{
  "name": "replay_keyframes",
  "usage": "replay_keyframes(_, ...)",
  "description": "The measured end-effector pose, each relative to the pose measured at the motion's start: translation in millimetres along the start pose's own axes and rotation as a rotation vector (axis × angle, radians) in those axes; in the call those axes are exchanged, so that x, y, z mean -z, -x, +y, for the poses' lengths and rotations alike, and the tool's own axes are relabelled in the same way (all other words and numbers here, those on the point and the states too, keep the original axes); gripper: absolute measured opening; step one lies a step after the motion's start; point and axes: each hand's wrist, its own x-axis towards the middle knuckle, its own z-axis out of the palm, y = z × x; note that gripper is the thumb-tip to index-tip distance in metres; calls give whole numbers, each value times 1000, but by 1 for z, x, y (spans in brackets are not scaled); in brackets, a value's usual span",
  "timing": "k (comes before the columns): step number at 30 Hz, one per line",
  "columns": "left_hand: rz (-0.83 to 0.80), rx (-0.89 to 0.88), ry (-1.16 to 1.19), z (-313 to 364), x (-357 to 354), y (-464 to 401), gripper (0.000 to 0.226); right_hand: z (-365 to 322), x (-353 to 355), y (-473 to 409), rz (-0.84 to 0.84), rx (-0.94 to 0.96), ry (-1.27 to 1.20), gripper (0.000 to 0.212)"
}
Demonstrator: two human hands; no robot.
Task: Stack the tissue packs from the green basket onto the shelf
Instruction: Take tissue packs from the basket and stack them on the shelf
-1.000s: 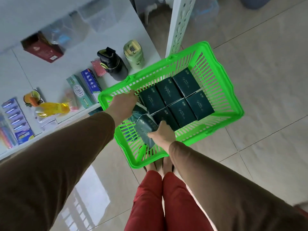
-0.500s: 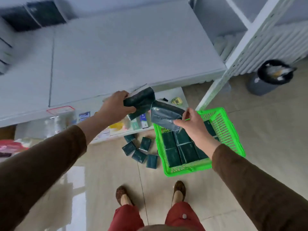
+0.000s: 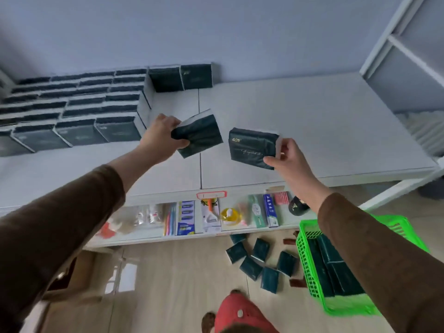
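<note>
**Carrying two tissue packs up to the shelf**

Holding one pack in each hand, the person has risen from the green basket (image 3: 310,258), where both hands were reaching a second ago, and now faces the white shelf (image 3: 312,131). The left hand (image 3: 159,135) has its fingers curled round the near-left end of the left tissue pack (image 3: 200,135); the right hand (image 3: 290,157) pinches the near-right corner of the right tissue pack (image 3: 252,147) between thumb and fingers. Both packs hang above the bare middle of the shelf, apart from each other and not yet set down. This suggests the lift is done and placing is next. The left pack's long axis seems to run from near left to far right, its broad dark face tilted toward the camera. The right pack lies roughly left to right, printed face up. Stacked packs (image 3: 79,109) fill the far left of the shelf. More packs remain in the basket, and loose packs (image 3: 260,263) lie on the floor beside it.
</note>
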Motion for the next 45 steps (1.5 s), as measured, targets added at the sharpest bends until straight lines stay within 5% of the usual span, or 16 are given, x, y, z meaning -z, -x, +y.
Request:
replay_keyframes(11, 70, -20, -251, -79, 39, -164, 53, -20, -92, -174, -13, 44, -25, 34)
replay_keyframes(24, 34, -56, -489, -136, 32, -300, 56, -17, -174, -349, -117, 88, 266, 34)
replay_keyframes(34, 91, -116, -538, -152, 27, -314, 49, -8, -213, -371, 111, 83, 273, 36)
replay_keyframes(45, 176, -159, -502, -115, 23, -260, 68, -17, -181, -304, 114, 93, 418, 49)
